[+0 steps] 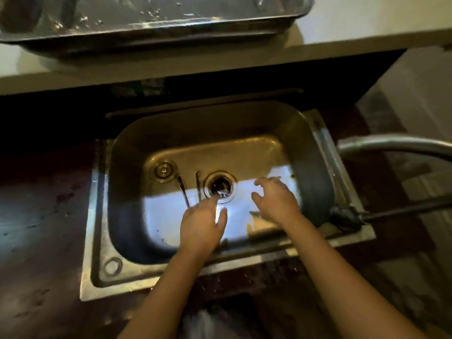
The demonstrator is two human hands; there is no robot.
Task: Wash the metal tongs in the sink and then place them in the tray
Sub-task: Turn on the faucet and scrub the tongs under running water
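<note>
The metal tongs point(186, 192) lie on the bottom of the steel sink point(315, 172), their two thin arms pointing away from me, just left of the drain point(220, 185). My left hand point(203, 226) is palm down over the near end of the tongs and hides it. Its forefinger and thumb are spread, and I see no grip. My right hand point(276, 199) hovers right of the drain with fingers apart and nothing in it. The wet metal tray point(151, 33) stands on the pale counter beyond the sink.
A round metal plug point(163, 170) sits left of the tongs. A curved tap pipe point(396, 145) reaches in from the right. A dark rod with a black fitting point(347, 216) lies by the sink's right rim. A thin metal edge point(254, 213) shows beside my right wrist.
</note>
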